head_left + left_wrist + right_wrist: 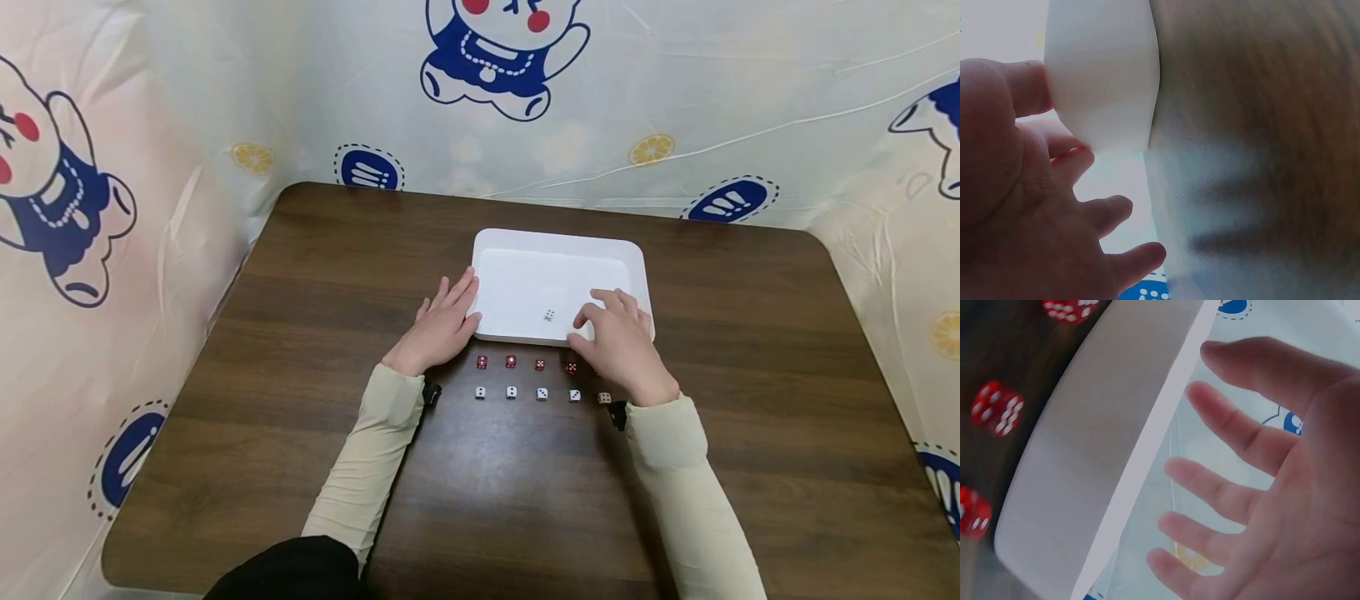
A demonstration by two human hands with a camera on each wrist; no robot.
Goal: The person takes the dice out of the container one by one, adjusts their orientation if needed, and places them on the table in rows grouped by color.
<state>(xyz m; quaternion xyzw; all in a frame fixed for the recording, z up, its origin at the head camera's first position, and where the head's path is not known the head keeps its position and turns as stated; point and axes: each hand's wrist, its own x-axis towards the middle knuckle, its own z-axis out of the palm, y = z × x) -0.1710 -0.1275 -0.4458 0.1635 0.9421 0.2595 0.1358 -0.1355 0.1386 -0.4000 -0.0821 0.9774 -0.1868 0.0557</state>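
Note:
A white rectangular tray (558, 242) sits on the table, with one white die (550, 315), slightly blurred, inside near its front wall. My left hand (441, 327) rests at the tray's left front corner, fingers extended; in the left wrist view its thumb and index finger (1074, 164) touch the tray wall (1107, 75). Over the right front part of the tray hovers my right hand (618, 346), fingers loosely bent and spread. Seen from the right wrist, nothing lies between thumb and fingertips (1179, 469), which are above the tray rim.
In front of the tray runs a row of red dice (511, 361), partly covered by the right hand. Nearer to me is a parallel row of several white dice (512, 392). A printed curtain (315, 92) surrounds the brown wooden table (360, 267).

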